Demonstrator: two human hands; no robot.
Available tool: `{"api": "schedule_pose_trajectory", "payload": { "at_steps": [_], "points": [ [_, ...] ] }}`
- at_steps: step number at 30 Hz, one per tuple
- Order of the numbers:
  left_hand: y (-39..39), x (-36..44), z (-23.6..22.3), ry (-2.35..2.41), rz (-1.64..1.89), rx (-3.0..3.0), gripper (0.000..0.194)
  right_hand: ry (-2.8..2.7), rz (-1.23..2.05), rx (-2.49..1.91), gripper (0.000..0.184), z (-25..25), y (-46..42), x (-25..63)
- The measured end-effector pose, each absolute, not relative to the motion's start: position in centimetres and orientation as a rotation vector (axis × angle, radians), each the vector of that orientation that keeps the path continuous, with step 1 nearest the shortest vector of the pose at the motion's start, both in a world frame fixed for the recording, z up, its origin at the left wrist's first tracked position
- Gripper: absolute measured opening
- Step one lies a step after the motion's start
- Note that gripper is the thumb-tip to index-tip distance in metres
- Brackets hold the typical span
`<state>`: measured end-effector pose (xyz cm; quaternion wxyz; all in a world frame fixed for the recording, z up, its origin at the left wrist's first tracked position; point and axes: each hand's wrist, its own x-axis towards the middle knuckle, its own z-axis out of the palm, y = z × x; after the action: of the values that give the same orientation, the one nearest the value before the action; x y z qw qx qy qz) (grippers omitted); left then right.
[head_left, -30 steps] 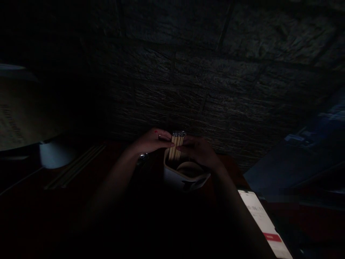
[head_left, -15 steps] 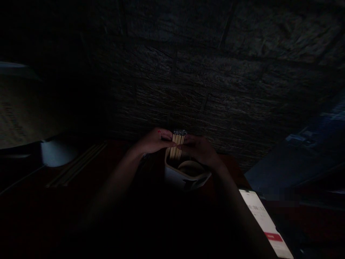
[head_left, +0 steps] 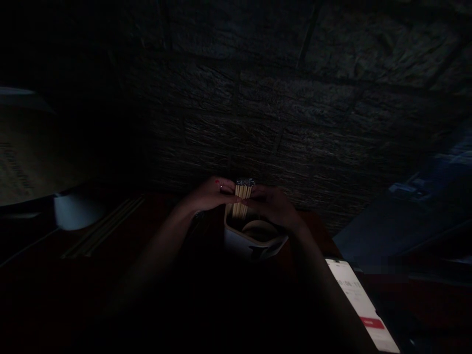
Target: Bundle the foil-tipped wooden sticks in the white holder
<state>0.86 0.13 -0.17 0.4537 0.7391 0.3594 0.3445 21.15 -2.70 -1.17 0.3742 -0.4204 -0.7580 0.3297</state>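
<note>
A bundle of thin pale sticks (head_left: 240,207), which look like chopsticks or skewers, stands upright with shiny silvery tops. My left hand (head_left: 216,193) pinches it from the left side, thumb across its front. From the right, my right hand (head_left: 271,202) closes on the same bundle, and the two thumbs nearly meet. The sticks' lower ends reach inside a white container (head_left: 239,244) with a light rim and a dark mark on its front. A round-edged piece (head_left: 260,227) sits inside the container, in front of the sticks. The fingers behind the bundle are mostly hidden.
Several long sticks (head_left: 105,227) lie on the dark reddish table at the left, beside a pale cup-like object (head_left: 77,211). A large tan printed bag or box (head_left: 25,157) stands behind. A lit phone (head_left: 359,302) lies at right. A rough block wall (head_left: 228,98) rises behind.
Both hands stay on the bundle over the container. The left hand's fingers and wrist have shifted slightly, and a shiny object near the left wrist is now mostly covered.
</note>
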Motion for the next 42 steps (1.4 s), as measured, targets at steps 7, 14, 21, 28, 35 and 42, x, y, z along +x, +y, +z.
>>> {"api": "schedule_pose_trajectory", "payload": {
  "at_steps": [7,14,21,28,35,42],
  "points": [
    [0.2,0.7,-0.3,0.867,0.836,1.816,0.016,-1.923,0.860,-1.106,0.016,-0.9,-2.9,21.1],
    [0.4,0.6,-0.6,0.868,0.818,1.831,0.020,-1.929,0.890,-1.076,0.019,-0.9,-2.9,21.2],
    [0.4,0.4,-0.6,0.832,0.789,1.849,0.024,-1.929,0.885,-1.074,0.018,-0.9,-3.0,21.2],
    [0.5,0.2,-0.6,0.819,0.769,1.854,0.025,-1.904,0.978,-1.024,0.024,-0.8,-3.2,21.3],
    [-0.3,-0.4,0.7,0.939,0.950,1.752,0.049,-1.889,0.959,-1.033,0.024,-0.5,-3.1,22.0],
    [-1.3,-0.3,1.9,0.948,1.219,1.673,0.070,-1.776,0.958,-1.002,0.028,0.4,-3.5,23.2]
  ]
}}
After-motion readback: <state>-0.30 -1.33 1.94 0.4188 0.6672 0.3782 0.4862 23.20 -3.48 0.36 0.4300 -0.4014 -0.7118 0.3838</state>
